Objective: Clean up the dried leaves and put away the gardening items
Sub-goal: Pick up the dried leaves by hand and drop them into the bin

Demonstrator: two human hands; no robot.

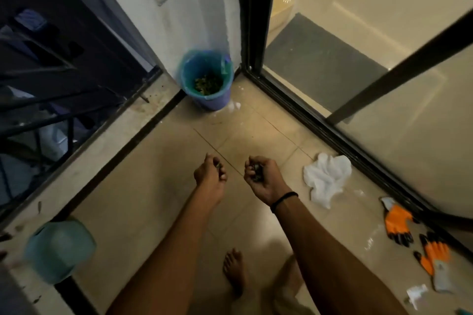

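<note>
The trouble starts in the fingers. Both sets are curled round loose, crumbly leaves, and dark scraps poke out between them. The left hand (pixel 210 174) grasps only a small pinch, showing at its fingertips. The right hand (pixel 263 178) is clenched on a fuller clump of leaves (pixel 256 170).

I'd say any slackening would scatter crumbs on the floor (pixel 158 186), because the bin (pixel 212 102) stands well apart at twelve o'clock, tucked in the corner. More leaves lie in its bottom. A careless toss from here would likely fall short or hit the rim.

The floor towards four o'clock looks glossy, perhaps wet, and the person's foot (pixel 234 271) is bare. A slip seems possible, and fallen bits would stick there.

The cloth (pixel 327 176) lies at three o'clock of the right hand. The gloves (pixel 398 222) lie at four o'clock by the door track, not yet put away and easy to tread on.

Both hands are held at about the same height, near each other but apart, with the curled fingers turned inward. A dark band circles the right wrist. The forearms reach forward, converging towards the bin. A teal pot (pixel 60 248) sits on the ledge at eight o'clock.
</note>
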